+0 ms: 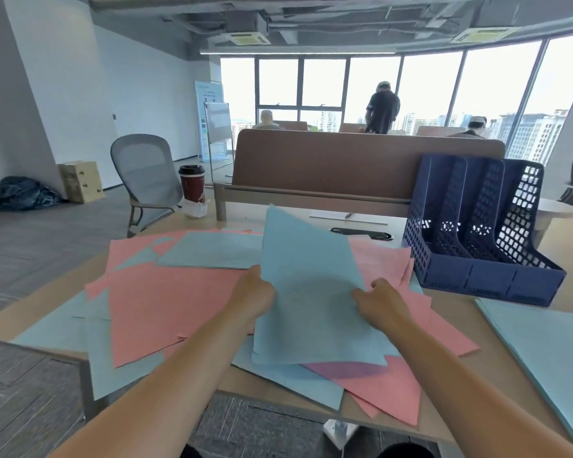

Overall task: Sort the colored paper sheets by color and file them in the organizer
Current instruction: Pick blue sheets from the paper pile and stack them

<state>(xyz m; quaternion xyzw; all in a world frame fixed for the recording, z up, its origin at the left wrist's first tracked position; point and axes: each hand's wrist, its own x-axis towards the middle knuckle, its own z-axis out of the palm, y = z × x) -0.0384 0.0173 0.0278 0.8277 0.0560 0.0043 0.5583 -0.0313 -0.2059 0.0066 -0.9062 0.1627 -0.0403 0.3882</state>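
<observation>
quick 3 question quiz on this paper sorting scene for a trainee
1. True or false: the navy file organizer already holds paper.
2. Which colour is the sheet gripped by the left hand and the right hand? A pink, B blue, C yellow.
3. Fill in: the coffee cup stands at the far ____ side of the table.
Key: 1 false; 2 B; 3 left.
</observation>
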